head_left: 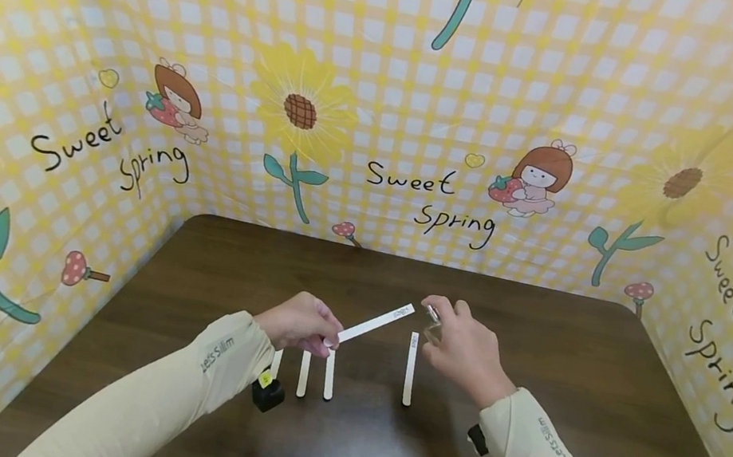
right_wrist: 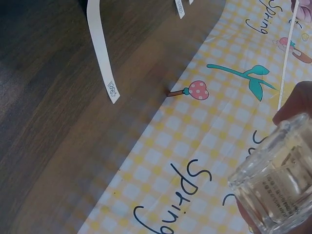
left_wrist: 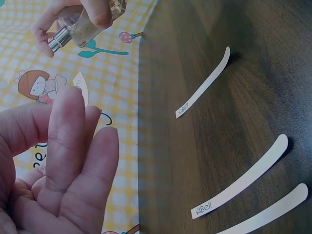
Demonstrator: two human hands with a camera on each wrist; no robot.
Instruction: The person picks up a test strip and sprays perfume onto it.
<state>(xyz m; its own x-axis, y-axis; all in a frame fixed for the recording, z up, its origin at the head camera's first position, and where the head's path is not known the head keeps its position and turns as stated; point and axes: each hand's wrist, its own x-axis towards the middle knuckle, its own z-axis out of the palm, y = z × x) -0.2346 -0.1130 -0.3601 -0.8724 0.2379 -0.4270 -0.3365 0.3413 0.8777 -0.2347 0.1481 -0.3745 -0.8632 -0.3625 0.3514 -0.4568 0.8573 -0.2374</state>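
My left hand pinches one end of a white perfume test strip, which slants up to the right above the table, its printed end pointing at the bottle. In my right hand is a clear glass perfume spray bottle, gripped tilted, a finger at its silver spray top. The spray top is close to the strip's printed end. Between the hands, a second test strip lies on the table. More strips lie under my left hand, partly hidden by it.
The dark wooden table ends at a yellow checked cloth that stands as a wall at the back and both sides. A black device shows at the left wrist, another at the right wrist.
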